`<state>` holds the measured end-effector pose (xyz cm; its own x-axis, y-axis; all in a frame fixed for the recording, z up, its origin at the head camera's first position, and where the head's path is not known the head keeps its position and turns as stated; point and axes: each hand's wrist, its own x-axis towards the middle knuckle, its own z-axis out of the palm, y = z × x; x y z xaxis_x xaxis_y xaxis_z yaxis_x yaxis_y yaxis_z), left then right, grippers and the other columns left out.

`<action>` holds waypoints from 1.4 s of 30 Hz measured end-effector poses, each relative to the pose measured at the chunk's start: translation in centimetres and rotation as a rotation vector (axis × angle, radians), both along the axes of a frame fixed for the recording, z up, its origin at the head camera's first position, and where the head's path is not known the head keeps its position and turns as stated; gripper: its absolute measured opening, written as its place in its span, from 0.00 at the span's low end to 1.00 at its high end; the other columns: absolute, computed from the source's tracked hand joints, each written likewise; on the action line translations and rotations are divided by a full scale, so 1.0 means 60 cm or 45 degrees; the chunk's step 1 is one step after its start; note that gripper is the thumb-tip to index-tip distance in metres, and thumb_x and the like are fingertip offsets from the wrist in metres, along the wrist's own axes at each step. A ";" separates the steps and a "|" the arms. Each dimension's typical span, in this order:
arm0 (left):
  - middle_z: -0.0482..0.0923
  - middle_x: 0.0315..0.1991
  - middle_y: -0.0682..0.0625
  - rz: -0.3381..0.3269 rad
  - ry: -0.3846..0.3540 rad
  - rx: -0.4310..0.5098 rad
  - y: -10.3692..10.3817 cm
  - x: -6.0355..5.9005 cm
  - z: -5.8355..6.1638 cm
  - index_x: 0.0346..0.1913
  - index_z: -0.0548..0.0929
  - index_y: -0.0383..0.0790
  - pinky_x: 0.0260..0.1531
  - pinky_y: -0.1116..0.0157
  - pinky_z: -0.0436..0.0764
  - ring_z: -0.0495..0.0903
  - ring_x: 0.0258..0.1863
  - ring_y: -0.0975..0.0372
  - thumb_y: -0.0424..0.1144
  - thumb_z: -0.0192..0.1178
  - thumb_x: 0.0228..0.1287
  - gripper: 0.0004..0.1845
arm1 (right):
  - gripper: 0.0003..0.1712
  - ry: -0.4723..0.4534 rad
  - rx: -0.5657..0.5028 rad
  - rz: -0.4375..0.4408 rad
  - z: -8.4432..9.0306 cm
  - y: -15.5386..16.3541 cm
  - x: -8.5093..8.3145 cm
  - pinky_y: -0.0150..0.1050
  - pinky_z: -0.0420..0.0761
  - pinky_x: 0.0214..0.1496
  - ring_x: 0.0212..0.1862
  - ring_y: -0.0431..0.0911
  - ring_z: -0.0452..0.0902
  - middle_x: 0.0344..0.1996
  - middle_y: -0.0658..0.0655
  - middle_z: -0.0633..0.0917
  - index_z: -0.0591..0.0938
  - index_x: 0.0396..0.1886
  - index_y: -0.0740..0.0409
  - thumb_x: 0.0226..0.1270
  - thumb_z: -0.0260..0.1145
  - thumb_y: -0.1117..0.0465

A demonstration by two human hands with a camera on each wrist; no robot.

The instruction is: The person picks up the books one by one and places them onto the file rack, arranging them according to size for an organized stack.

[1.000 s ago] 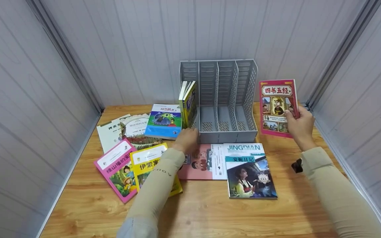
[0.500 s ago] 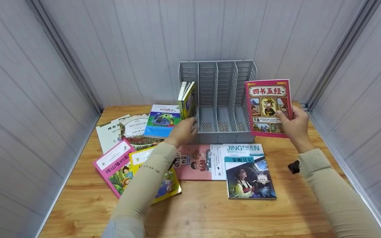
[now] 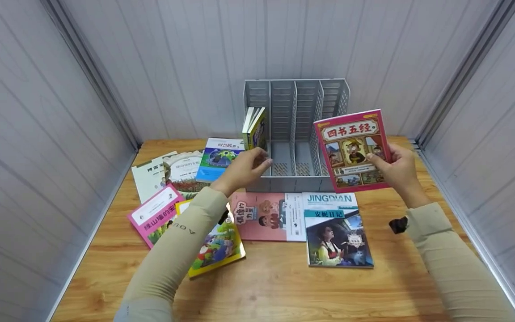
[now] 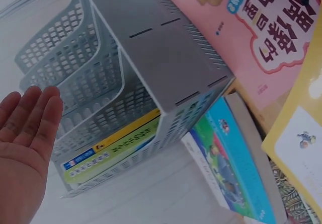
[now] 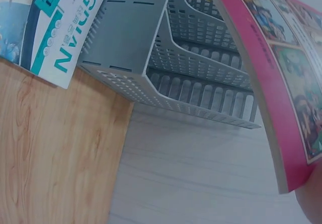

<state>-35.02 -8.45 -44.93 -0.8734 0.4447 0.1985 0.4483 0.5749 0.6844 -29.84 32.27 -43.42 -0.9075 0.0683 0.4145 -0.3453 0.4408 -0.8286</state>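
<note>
My right hand (image 3: pixel 397 169) grips a pink-covered picture book (image 3: pixel 352 149) by its right edge and holds it upright, tilted, in front of the right end of a grey slotted file rack (image 3: pixel 293 134). In the right wrist view the pink book (image 5: pixel 282 83) fills the right side beside the rack (image 5: pixel 166 58). My left hand (image 3: pixel 244 169) hovers with straight fingers at the rack's front left corner, holding nothing; the left wrist view shows its open palm (image 4: pixel 25 148). Two books (image 3: pixel 254 129) stand in the leftmost slot.
Several books lie flat on the wooden table (image 3: pixel 275 286): a blue one (image 3: pixel 218 158), white ones (image 3: pixel 163 172), a pink one (image 3: pixel 157 214), a yellow one (image 3: pixel 215 248), a salmon one (image 3: pixel 262 217) and a teal-titled one (image 3: pixel 335 230). Grey panel walls close in on three sides.
My right hand has carried the pink book leftward, from beside the rack to in front of its right end. My left hand has lifted off the rack's front left corner.
</note>
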 end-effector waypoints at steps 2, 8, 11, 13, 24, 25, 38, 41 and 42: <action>0.88 0.52 0.42 -0.015 0.005 0.021 -0.002 0.003 0.011 0.61 0.83 0.36 0.59 0.54 0.86 0.87 0.51 0.53 0.48 0.58 0.85 0.19 | 0.22 -0.043 0.019 0.056 0.001 -0.002 0.003 0.24 0.87 0.39 0.36 0.31 0.86 0.39 0.35 0.90 0.85 0.63 0.70 0.77 0.72 0.60; 0.88 0.53 0.43 -0.040 -0.021 0.070 -0.003 0.014 0.042 0.62 0.83 0.37 0.60 0.53 0.86 0.87 0.52 0.54 0.50 0.57 0.85 0.20 | 0.22 -0.080 0.050 0.196 0.005 -0.020 0.010 0.27 0.88 0.45 0.42 0.32 0.89 0.52 0.63 0.92 0.84 0.65 0.71 0.77 0.72 0.63; 0.88 0.56 0.44 -0.037 -0.059 0.094 0.000 0.019 0.052 0.63 0.83 0.38 0.64 0.53 0.85 0.87 0.55 0.55 0.51 0.57 0.85 0.21 | 0.20 -0.073 0.044 0.257 0.006 -0.032 0.011 0.29 0.89 0.43 0.41 0.32 0.89 0.52 0.74 0.90 0.85 0.62 0.74 0.76 0.72 0.67; 0.87 0.57 0.45 -0.043 -0.073 0.098 0.003 0.022 0.056 0.64 0.82 0.40 0.64 0.53 0.85 0.86 0.55 0.56 0.52 0.57 0.84 0.21 | 0.19 -0.076 0.049 0.294 0.007 -0.038 0.013 0.29 0.89 0.43 0.41 0.32 0.89 0.52 0.76 0.89 0.85 0.60 0.75 0.75 0.71 0.69; 0.89 0.52 0.45 -0.214 -0.011 0.116 0.021 0.042 0.062 0.65 0.82 0.37 0.53 0.58 0.88 0.87 0.48 0.58 0.50 0.64 0.80 0.23 | 0.15 -0.115 0.153 0.489 0.002 -0.078 0.021 0.29 0.89 0.41 0.39 0.33 0.89 0.47 0.75 0.91 0.88 0.56 0.73 0.73 0.72 0.71; 0.89 0.52 0.44 -0.233 -0.015 0.117 0.023 0.044 0.062 0.65 0.82 0.36 0.53 0.58 0.88 0.88 0.48 0.58 0.49 0.65 0.80 0.23 | 0.14 -0.112 0.171 0.503 0.001 -0.081 0.022 0.29 0.89 0.40 0.39 0.33 0.89 0.46 0.74 0.92 0.88 0.55 0.73 0.73 0.72 0.71; 0.90 0.54 0.43 -0.373 -0.064 0.095 0.050 0.069 0.054 0.64 0.81 0.37 0.51 0.59 0.91 0.90 0.49 0.58 0.43 0.66 0.80 0.18 | 0.06 -0.016 0.352 0.639 -0.011 -0.124 0.025 0.33 0.87 0.36 0.36 0.50 0.91 0.41 0.68 0.94 0.90 0.44 0.68 0.70 0.73 0.71; 0.90 0.54 0.41 -0.376 -0.048 0.073 0.054 0.072 0.052 0.64 0.81 0.36 0.50 0.57 0.91 0.91 0.49 0.55 0.41 0.66 0.79 0.18 | 0.08 -0.030 0.358 0.663 -0.014 -0.130 0.026 0.34 0.88 0.37 0.38 0.54 0.92 0.42 0.67 0.94 0.91 0.48 0.67 0.71 0.73 0.71; 0.90 0.55 0.40 -0.376 -0.045 0.067 0.055 0.072 0.052 0.64 0.81 0.35 0.51 0.56 0.91 0.91 0.50 0.54 0.40 0.66 0.79 0.18 | 0.09 -0.035 0.360 0.665 -0.014 -0.131 0.025 0.34 0.88 0.38 0.39 0.55 0.93 0.42 0.67 0.94 0.91 0.49 0.66 0.71 0.73 0.70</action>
<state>-30.70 -5.15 -41.83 -0.7145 0.6705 0.1999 0.5662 0.3862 0.7282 -28.31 24.39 -44.27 -0.8018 -0.5000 0.3273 -0.5559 0.4231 -0.7155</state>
